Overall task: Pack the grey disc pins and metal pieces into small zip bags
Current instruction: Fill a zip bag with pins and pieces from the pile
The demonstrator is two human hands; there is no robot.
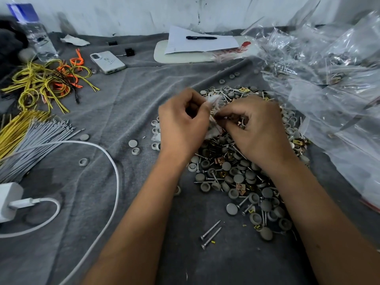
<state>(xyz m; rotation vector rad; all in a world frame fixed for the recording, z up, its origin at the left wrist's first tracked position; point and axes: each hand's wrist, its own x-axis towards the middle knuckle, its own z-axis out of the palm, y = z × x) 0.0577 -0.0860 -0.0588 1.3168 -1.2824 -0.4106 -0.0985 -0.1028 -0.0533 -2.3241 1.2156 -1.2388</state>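
Grey cloth covers the bench [123, 112]. Left hand [182, 122] pinches a small bag [213, 99] above the pile [236, 177]; right hand [255, 128] curls around screws and clips at its mouth. Risk: pieces could miss the narrow opening and scatter.
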